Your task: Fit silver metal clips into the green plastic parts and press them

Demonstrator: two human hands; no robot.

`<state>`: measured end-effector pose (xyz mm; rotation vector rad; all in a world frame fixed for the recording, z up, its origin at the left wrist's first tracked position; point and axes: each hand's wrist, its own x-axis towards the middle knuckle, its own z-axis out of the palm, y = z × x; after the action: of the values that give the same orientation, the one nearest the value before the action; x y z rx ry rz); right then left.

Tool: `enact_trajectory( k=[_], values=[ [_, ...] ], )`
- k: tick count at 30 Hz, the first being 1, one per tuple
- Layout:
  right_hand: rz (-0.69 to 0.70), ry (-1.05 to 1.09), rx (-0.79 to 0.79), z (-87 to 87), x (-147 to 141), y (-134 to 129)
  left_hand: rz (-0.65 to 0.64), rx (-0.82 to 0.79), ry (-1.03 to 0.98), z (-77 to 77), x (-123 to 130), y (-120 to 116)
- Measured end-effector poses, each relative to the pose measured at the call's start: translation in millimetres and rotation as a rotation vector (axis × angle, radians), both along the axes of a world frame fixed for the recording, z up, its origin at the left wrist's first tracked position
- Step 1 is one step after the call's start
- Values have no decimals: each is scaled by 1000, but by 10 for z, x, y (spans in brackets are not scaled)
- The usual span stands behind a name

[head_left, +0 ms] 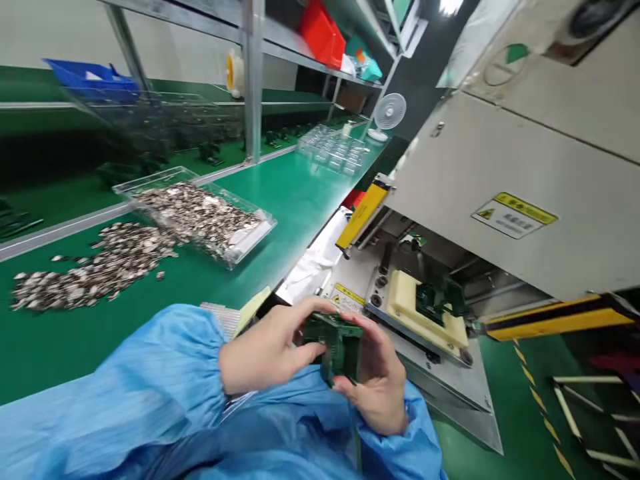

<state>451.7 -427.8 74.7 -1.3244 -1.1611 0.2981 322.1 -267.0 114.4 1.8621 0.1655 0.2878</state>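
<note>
A dark green moulded plastic part, box-like with an open hollow, is held above my lap. My left hand grips its left side, fingers behind and thumb across the front. On the other side my right hand clasps it between thumb and fingers. To the right, a cream-coloured fixture on the press bed carries another dark green part. Many small silvery metal pieces lie heaped on the green bench, spilling from a clear tray that holds more of them.
The press machine fills the right side, with yellow guard bars beside its opening. Clear plastic trays and a white fan stand farther along the bench. A metal shelf post rises at the back. Red bin sits above.
</note>
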Motion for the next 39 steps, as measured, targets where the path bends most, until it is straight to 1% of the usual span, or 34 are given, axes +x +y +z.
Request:
enact_trajectory(
  k=[3,5,6,7,9,10,11,12,13,14,15,16,18,20,22,24,26,27,29,30,32,34,36,37,39],
  values=[
    [-183,-4,40,-38,74,-339,-15,40,-38,-61,347,-309],
    [-270,-37,34,-72,103,-523,-9,54,-40,-120,488,-471],
    [-307,-47,29,-82,122,-604,-26,55,-34,-132,541,-520],
    [-340,-53,29,-86,151,-680,-75,52,-27,-124,592,-544],
    [-442,-48,45,-75,253,-826,-221,61,-48,-50,716,-527],
    [-527,-46,72,-63,328,-897,-278,84,-91,7,803,-495],
    [-637,-47,112,-50,419,-968,-302,123,-156,68,912,-459],
    [-758,-48,154,-37,521,-1036,-288,179,-230,124,1044,-425],
    [-873,-42,187,-24,629,-1100,-242,244,-296,170,1196,-401],
    [-962,-29,199,-10,738,-1156,-191,305,-337,202,1361,-390],
    [-1016,-7,190,7,841,-1205,-155,350,-344,221,1531,-394],
    [-1040,24,160,30,935,-1245,-141,374,-318,230,1696,-411],
    [-1036,80,82,95,1089,-1302,-167,369,-219,244,1970,-466],
    [-1031,90,31,179,1205,-1334,-205,303,-148,287,2109,-503],
    [-1041,65,-11,261,1308,-1343,-201,213,-160,373,2074,-461],
    [-1027,40,-58,321,1410,-1321,-171,138,-190,475,1876,-300],
    [-960,28,-124,359,1500,-1255,-163,113,-154,554,1568,-35],
    [-909,21,-159,376,1533,-1204,-169,122,-101,573,1395,118],
    [-810,-23,-234,415,1570,-1074,-162,160,35,549,1047,415],
    [-769,-65,-273,440,1576,-1001,-150,169,99,504,886,540],
    [-701,-166,-356,488,1572,-861,-120,158,201,354,616,709],
    [-645,-234,-418,516,1560,-754,-104,114,264,155,442,766],
    [-612,-233,-451,508,1543,-715,-126,62,287,-47,373,738],
    [-620,-232,-464,489,1530,-732,-142,37,284,-137,372,707],
    [-699,-267,-507,421,1488,-848,-175,-1,277,-288,414,641]
  ],
)
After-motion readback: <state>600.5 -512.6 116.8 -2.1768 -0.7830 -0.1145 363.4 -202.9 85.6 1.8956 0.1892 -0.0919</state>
